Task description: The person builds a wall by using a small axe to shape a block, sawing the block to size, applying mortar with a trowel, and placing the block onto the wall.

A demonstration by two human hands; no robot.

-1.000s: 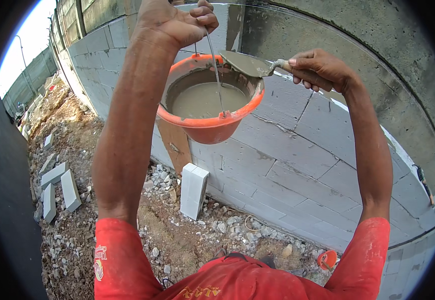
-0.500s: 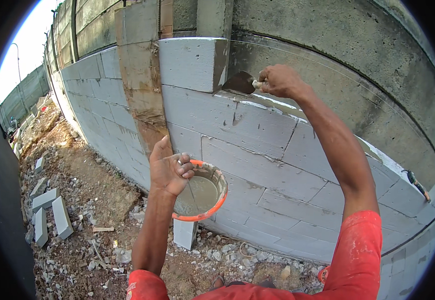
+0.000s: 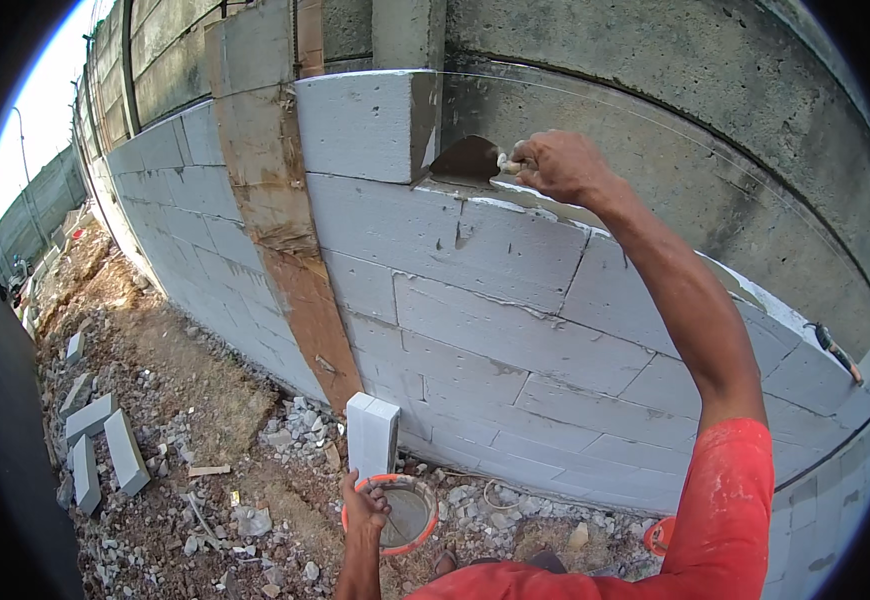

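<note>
With its fingers closed round the handle of a trowel, my right hand (image 3: 565,165) is over the top of the light grey block wall (image 3: 515,320). The dark trowel blade (image 3: 467,158) rests on the top course, beside the end face of the raised block (image 3: 355,125). Low down near the ground, my left hand (image 3: 363,508) is curled round the thin wire handle of an orange-rimmed bucket (image 3: 425,541). Wet grey mortar (image 3: 408,512) lies inside the bucket. My left hand partly covers the bucket's left side.
A pale block (image 3: 371,435) stands upright against the wall's foot. Loose blocks (image 3: 125,450) lie on rubble at left. A brown-stained column (image 3: 265,200) interrupts the wall. A thin string (image 3: 615,103) runs above the top course, before a concrete wall (image 3: 655,50). A tool (image 3: 837,355) lies at right.
My left hand has lowered the bucket from mid-wall height to near the ground. The trowel has slid slightly left along the wall top, closer to the raised block.
</note>
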